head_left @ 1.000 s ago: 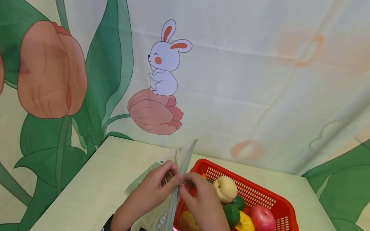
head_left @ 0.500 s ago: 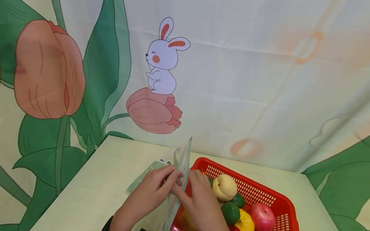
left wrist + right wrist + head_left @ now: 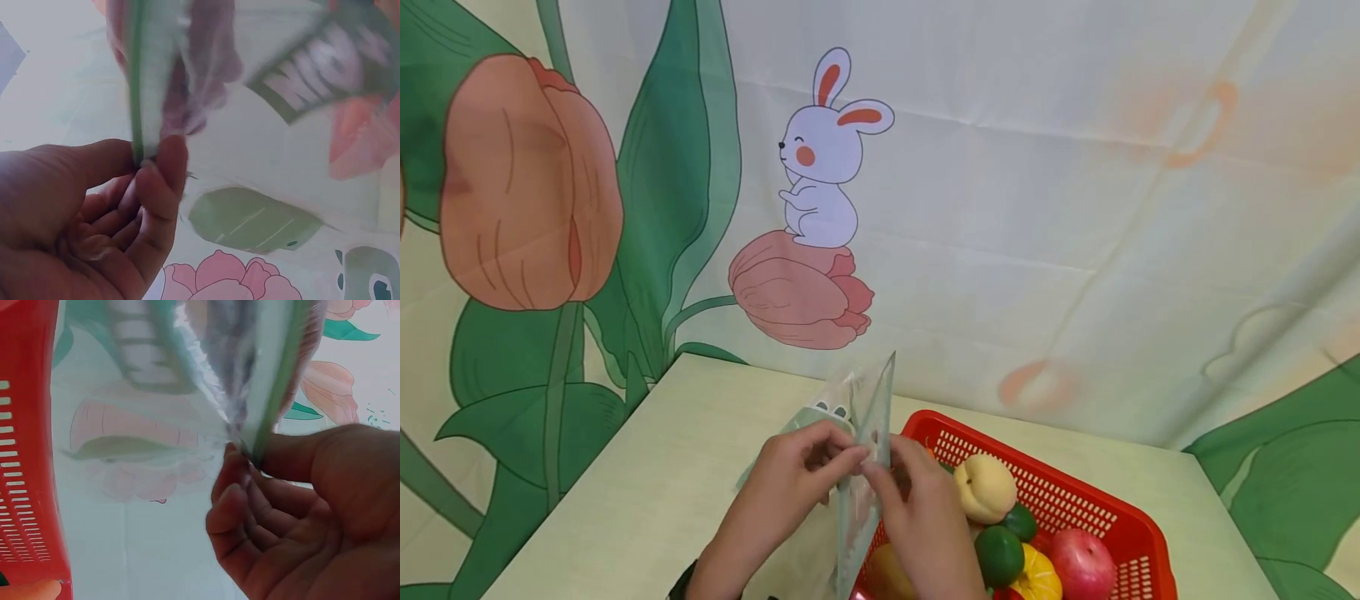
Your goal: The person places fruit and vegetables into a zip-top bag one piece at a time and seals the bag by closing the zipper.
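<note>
A clear zip bag point(image 3: 863, 517) with green print and a green-edged zip strip stands on edge between my hands. My left hand point(image 3: 790, 471) pinches the zip edge between thumb and fingers, as the left wrist view shows close up. From the other side my right hand point(image 3: 925, 508) pinches the same edge, its fingertips almost meeting those of the left. In the right wrist view, the bag's clear wall point(image 3: 144, 425) spreads out beside the right hand point(image 3: 300, 506). Behind the left hand, in the head view, a printed part of the bag point(image 3: 805, 417) leans over the table.
Just right of the bag sits a red perforated basket point(image 3: 1153, 542). It holds a pale peach-like fruit point(image 3: 985, 489), a green fruit point(image 3: 1000, 557), a small yellow pumpkin point(image 3: 1039, 575) and a reddish-pink fruit point(image 3: 1082, 565). A printed curtain point(image 3: 1000, 250) hangs behind the table point(image 3: 625, 483).
Both hands have shifted along the zip edge; the right fingers, stretched along the bag half a second ago, now pinch the edge beside the left ones. The strip's top has tilted slightly left.
</note>
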The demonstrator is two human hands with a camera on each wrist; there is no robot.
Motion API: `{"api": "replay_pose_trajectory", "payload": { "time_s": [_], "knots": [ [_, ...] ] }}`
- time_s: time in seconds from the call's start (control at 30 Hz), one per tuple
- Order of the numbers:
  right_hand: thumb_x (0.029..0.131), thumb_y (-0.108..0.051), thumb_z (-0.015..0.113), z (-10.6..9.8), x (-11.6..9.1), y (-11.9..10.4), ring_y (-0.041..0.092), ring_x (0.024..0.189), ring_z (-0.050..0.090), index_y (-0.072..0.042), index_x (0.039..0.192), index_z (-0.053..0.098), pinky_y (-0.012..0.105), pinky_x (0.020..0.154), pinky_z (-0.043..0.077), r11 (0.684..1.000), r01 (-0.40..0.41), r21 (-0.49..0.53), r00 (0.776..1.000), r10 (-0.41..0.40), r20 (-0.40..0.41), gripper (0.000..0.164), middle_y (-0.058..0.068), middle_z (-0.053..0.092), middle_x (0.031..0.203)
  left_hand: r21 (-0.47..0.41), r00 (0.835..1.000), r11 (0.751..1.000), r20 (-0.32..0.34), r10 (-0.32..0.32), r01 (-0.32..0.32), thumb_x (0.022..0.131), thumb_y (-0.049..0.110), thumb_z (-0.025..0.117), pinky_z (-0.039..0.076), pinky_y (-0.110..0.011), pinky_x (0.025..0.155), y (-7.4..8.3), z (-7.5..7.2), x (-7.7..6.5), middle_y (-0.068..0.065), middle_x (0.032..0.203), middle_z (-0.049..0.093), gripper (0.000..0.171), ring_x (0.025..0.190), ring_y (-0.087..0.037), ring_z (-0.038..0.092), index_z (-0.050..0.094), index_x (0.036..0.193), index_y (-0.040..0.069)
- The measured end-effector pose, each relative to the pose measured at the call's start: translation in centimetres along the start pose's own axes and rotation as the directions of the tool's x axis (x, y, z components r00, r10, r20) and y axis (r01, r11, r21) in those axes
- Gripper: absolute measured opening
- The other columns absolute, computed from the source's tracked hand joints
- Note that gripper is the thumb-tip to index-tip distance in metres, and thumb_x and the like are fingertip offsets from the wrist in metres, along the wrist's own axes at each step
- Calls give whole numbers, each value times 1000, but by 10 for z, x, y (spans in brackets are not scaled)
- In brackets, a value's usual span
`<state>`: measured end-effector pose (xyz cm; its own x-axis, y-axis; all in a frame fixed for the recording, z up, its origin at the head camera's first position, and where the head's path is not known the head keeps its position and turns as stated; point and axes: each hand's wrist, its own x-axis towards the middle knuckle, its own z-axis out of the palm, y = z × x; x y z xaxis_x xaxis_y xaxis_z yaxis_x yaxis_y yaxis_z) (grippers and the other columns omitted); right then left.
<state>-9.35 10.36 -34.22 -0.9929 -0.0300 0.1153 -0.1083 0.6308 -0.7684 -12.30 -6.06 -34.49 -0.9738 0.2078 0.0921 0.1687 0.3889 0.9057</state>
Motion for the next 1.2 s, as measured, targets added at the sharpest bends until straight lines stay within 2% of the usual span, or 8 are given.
{"api": "replay_pose_trajectory", "payload": {
  "time_s": [0.17,0.3,0.37,0.53,0.67,0.8,0.9,1.2],
  "knots": [
    [86,-35,59,-7,2,1,6,73,57,-26,108,58,20,67,49,997,-64,38,993,68,-94,23,-10,62,88,-13,993,1000,-114,-5,4,79,40,67,46,-23,54,-4,-10,2,4,70,58,18,59,-13,54,55,82,27],
    [85,-42,59,-11,4,7,8,67,54,-27,96,60,21,61,47,988,-151,24,976,153,-156,18,-9,61,79,43,980,999,-198,19,-10,85,27,62,44,-23,54,-5,-19,2,3,72,55,14,62,-13,52,49,87,23],
    [83,-48,57,-13,4,9,9,65,53,-27,90,60,21,58,47,983,-182,12,969,182,-165,23,-8,61,75,81,973,997,-231,26,-7,85,25,60,42,-23,54,-6,-24,1,3,71,54,14,61,-12,50,47,86,22],
    [82,-56,54,-15,6,13,11,62,52,-25,82,58,22,57,46,973,-231,-9,959,226,-170,31,-6,59,68,198,962,980,-269,52,3,88,27,55,38,-23,51,-10,-35,1,3,63,48,13,57,-11,46,45,82,21],
    [84,-51,55,-17,6,16,12,61,50,-26,78,56,23,55,44,964,-266,-17,944,257,-207,26,-5,57,66,278,959,960,-276,61,19,90,27,49,34,-23,48,-14,-44,2,3,56,42,21,52,-10,42,44,71,19],
    [86,-42,56,-20,6,19,13,59,49,-27,73,56,24,53,40,965,-262,-28,938,248,-241,20,-6,57,63,308,958,950,-281,47,44,91,27,46,29,-23,45,-16,-52,3,4,51,35,33,48,-8,35,42,60,17],
    [86,-38,56,-22,7,21,13,57,48,-26,71,56,24,51,39,963,-268,-38,941,253,-226,19,-5,56,62,301,957,951,-288,26,65,90,26,46,27,-23,43,-16,-57,3,4,49,31,35,46,-8,30,40,56,16],
    [87,-40,56,-32,7,25,14,55,44,-22,77,56,26,47,35,959,-271,-78,961,265,-81,20,-3,55,66,249,953,965,-302,-4,83,85,20,49,25,-24,42,-13,-60,4,3,50,30,31,47,-8,28,40,56,16]
  ]
}}
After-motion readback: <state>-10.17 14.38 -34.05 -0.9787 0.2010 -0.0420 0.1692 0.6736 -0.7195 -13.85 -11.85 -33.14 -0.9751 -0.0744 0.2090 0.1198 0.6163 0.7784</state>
